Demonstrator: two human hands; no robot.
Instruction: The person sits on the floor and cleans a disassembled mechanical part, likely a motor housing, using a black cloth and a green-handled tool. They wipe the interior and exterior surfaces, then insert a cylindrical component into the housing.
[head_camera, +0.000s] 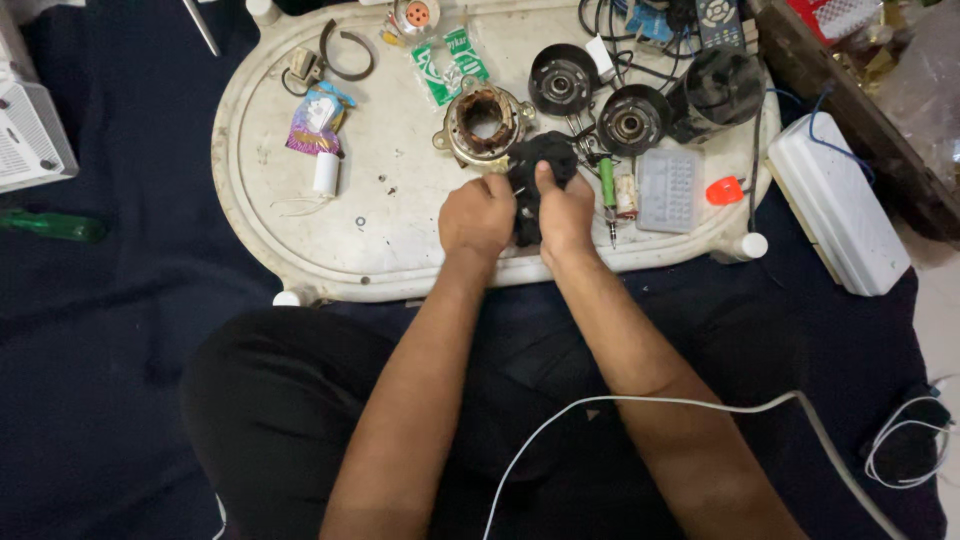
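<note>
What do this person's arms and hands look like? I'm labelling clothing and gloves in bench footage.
Both forearms are bare, with no sleeves in view. The left hand and right hand wear no gloves; no rings, watch or bracelets show. Dark trousers cover the legs below.

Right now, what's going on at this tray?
A person sits on a dark cloth, working over a white oval tray. Both hands grip one black part near the tray's front edge: the left hand on its left side, the right hand with its thumb pressed on top. Around it lie a rusty motor stator, two round black motor covers, a green-handled screwdriver and a small grey case.
</note>
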